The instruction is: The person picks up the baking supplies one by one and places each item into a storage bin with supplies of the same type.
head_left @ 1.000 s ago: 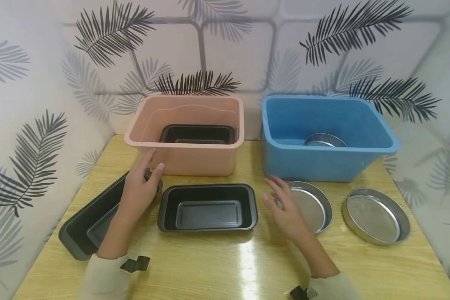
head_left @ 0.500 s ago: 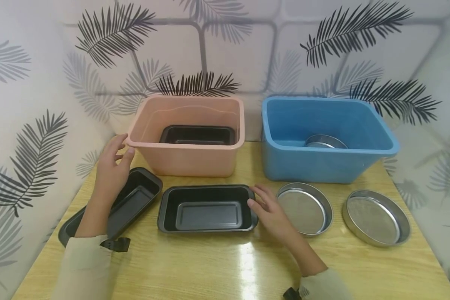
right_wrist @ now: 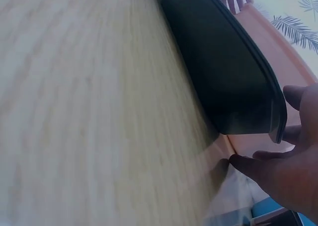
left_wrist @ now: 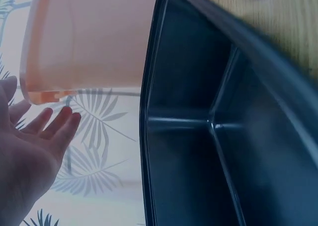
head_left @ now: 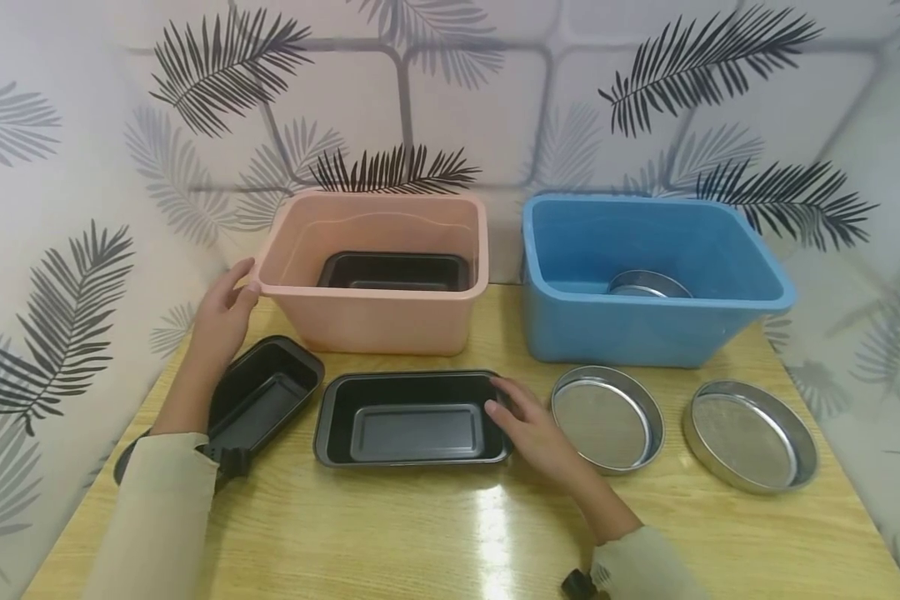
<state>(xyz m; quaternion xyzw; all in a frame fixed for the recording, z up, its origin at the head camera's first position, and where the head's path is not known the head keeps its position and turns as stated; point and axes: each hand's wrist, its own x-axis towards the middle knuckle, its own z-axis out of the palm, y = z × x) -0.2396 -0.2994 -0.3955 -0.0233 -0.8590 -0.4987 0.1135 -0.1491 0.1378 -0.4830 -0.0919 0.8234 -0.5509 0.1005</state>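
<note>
In the head view, my left hand (head_left: 221, 321) is at the left front corner of a pink plastic bin (head_left: 382, 321), fingertips right at its rim. The left wrist view shows that hand (left_wrist: 35, 151) with fingers spread and slightly bent beside the bin's rim (left_wrist: 27, 82). My right hand (head_left: 536, 433) is at the right end of a black loaf pan (head_left: 412, 433) lying on the table, its thumb over the rim. Seen from the right wrist, the fingers of this hand (right_wrist: 293, 161) extend loosely beside the end of the loaf pan (right_wrist: 223, 72).
Another black loaf pan (head_left: 270, 400) lies slanted under my left forearm, and one more (head_left: 397, 271) is inside the pink bin. Two round metal cake pans, one nearer (head_left: 607, 421) and one farther right (head_left: 750, 437), lie before a blue bin (head_left: 645, 329) holding a round pan (head_left: 648, 283).
My left hand has moved left and up to the corner of the pink bin. My right hand has shifted left from beside the round pan to the loaf pan's right end.
</note>
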